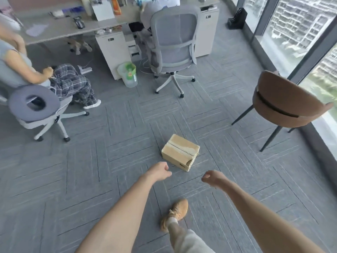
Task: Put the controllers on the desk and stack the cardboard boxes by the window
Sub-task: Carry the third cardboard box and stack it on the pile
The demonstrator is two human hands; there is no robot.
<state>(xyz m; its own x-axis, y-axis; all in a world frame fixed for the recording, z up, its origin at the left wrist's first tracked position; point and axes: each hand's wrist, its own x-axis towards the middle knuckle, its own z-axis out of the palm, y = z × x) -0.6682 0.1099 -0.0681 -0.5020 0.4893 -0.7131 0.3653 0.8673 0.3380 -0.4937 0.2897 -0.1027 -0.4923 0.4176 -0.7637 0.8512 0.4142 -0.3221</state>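
Observation:
A small cardboard box with taped flaps lies on the grey carpet in the middle of the room. My left hand hangs just below and left of it, fingers loosely curled, holding nothing. My right hand is below and right of the box, also loosely curled and empty. Neither hand touches the box. A dark controller-like object lies on the long desk at the back. The window runs along the right side.
A brown chair stands near the window. A grey office chair with a seated person is at the desk, another seated person at the left. A bin stands by the drawer unit. My foot steps forward.

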